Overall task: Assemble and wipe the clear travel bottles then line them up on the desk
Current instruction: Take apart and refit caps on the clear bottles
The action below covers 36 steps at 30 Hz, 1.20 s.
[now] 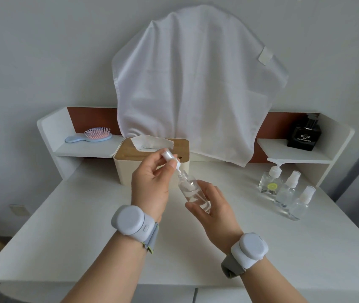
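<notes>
Bottle (192,191) in hand and the three bottles (285,191) at right are clear glossy plastic, caps white plastic, the held spray cap (171,157) the same. Desk (86,215) is smooth matt white, towel (196,84) soft white cloth with a fine weave, tissue box (152,169) matt cream with a light wood lid and a paper tissue (150,142) sticking out. Brush (91,135) is smooth blue and pink plastic, perfume bottle (304,135) glossy black, wristbands (130,221) matt pale grey plastic on grey fabric straps.

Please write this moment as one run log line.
left hand: holds spray cap | right hand: holds clear bottle | cap tube at bottle neck, not screwed on | three bottles stand at right
</notes>
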Motion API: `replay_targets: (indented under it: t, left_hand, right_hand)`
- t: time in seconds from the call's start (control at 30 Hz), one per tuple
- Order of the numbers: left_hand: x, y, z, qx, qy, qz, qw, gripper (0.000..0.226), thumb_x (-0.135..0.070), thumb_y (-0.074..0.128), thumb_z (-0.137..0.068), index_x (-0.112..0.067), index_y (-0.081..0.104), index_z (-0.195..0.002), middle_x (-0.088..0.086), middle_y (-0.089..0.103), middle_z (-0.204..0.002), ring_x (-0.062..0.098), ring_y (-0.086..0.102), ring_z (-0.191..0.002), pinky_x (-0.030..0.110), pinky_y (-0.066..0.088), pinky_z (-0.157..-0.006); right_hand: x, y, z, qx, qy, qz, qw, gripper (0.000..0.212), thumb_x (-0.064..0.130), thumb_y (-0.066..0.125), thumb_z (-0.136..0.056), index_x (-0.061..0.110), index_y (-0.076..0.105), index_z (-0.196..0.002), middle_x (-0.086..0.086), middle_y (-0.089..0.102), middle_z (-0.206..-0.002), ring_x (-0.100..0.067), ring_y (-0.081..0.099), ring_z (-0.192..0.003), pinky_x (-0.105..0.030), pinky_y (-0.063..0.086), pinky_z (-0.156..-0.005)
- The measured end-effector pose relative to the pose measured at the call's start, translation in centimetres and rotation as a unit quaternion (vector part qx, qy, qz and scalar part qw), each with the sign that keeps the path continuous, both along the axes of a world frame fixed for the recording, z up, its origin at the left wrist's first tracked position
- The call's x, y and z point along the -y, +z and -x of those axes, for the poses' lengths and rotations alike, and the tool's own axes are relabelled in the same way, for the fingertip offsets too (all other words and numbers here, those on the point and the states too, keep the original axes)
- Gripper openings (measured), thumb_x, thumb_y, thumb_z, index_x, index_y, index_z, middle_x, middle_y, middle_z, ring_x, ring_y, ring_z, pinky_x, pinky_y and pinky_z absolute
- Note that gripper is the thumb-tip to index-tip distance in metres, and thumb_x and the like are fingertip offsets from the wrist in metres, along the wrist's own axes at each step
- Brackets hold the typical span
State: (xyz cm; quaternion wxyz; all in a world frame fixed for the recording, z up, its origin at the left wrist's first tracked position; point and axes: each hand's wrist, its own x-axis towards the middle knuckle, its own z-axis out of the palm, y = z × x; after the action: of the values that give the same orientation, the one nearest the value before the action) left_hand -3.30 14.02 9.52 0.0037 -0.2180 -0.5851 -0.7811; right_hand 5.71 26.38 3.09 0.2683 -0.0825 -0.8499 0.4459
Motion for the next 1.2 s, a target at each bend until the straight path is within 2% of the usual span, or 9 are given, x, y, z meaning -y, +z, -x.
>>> replay_targets:
  t: [0.2,0.37,0.47,0.57,0.73,0.87,1.0,1.2]
  left_hand:
    - [-0.3,-1.4,-0.6,0.007,-0.009,0.024,1.000,0.019,-0.013,0.067,-0.088,-0.024,0.068,-0.103,-0.004,0.075,-0.098,0.009,0.069,-0.096,0.018,0.049,-0.084]
    - [-0.2,-1.7,-0.5,0.031,-0.017,0.029,0.999,0.018,-0.014,0.068,-0.087,-0.020,0.069,-0.104,-0.003,0.075,-0.099,0.010,0.068,-0.098,0.019,0.048,-0.086]
    - [-0.1,-1.9,-0.4,0.027,-0.024,0.045,0.998,0.015,-0.013,0.068,-0.087,-0.022,0.070,-0.099,-0.004,0.075,-0.096,0.010,0.069,-0.096,0.018,0.049,-0.084]
    - [-0.1,-2.0,-0.4,0.018,-0.030,0.063,0.997,0.014,-0.013,0.067,-0.088,-0.018,0.071,-0.101,-0.005,0.075,-0.096,0.009,0.070,-0.094,0.016,0.050,-0.081]
    - [-0.1,-2.2,0.1,0.019,-0.046,0.085,0.995,0.017,-0.016,0.067,-0.085,-0.024,0.071,-0.100,-0.006,0.075,-0.098,0.008,0.069,-0.096,0.020,0.050,-0.086]
    - [-0.7,-2.2,0.3,0.042,-0.023,0.076,0.996,0.036,-0.029,0.073,-0.074,-0.025,0.068,-0.109,-0.008,0.073,-0.096,0.005,0.069,-0.090,0.008,0.047,-0.071]
    - [-1.4,-2.3,0.4,0.042,-0.002,0.093,0.995,0.061,-0.038,0.081,-0.066,-0.026,0.057,-0.121,-0.010,0.072,-0.095,0.002,0.069,-0.087,0.007,0.047,-0.068]
    - [-2.3,-2.7,0.5,0.039,-0.024,0.082,0.996,0.052,-0.019,0.078,-0.077,-0.017,0.056,-0.124,-0.008,0.075,-0.092,0.007,0.071,-0.089,0.012,0.051,-0.075]
  right_hand:
    - [0.3,-0.7,-0.2,-0.008,0.000,0.015,1.000,0.044,0.029,0.067,-0.089,0.051,0.043,-0.118,0.015,0.051,-0.108,-0.004,0.056,-0.093,-0.005,0.039,-0.074]
    - [0.1,-1.3,-0.1,-0.005,0.002,0.021,1.000,0.042,0.030,0.067,-0.089,0.047,0.046,-0.121,0.013,0.051,-0.108,-0.010,0.059,-0.093,-0.006,0.040,-0.074]
    - [0.1,-1.5,0.0,-0.008,0.007,0.030,1.000,0.043,0.030,0.067,-0.090,0.050,0.045,-0.120,0.012,0.051,-0.107,-0.005,0.059,-0.091,-0.006,0.040,-0.074]
    - [0.0,-1.7,0.4,-0.017,0.016,0.035,0.999,0.042,0.029,0.068,-0.090,0.045,0.048,-0.122,0.008,0.051,-0.106,-0.002,0.057,-0.089,-0.006,0.040,-0.074]
    - [-0.3,-2.2,0.9,-0.023,0.026,0.046,0.998,0.042,0.028,0.067,-0.090,0.043,0.048,-0.124,0.005,0.052,-0.103,-0.002,0.055,-0.090,-0.006,0.039,-0.075]
    - [-0.6,-2.6,1.2,-0.035,0.025,0.054,0.998,0.043,0.027,0.067,-0.090,0.046,0.047,-0.122,0.006,0.053,-0.102,-0.001,0.054,-0.089,-0.005,0.039,-0.075]
    - [-0.7,-3.0,1.4,-0.037,0.042,0.066,0.996,0.043,0.028,0.067,-0.090,0.049,0.045,-0.121,0.000,0.056,-0.104,-0.005,0.056,-0.087,-0.008,0.040,-0.079]
    - [-0.6,-3.4,1.6,-0.038,0.059,0.091,0.993,0.042,0.031,0.065,-0.089,0.046,0.047,-0.124,0.000,0.057,-0.100,-0.007,0.055,-0.084,-0.013,0.042,-0.080]
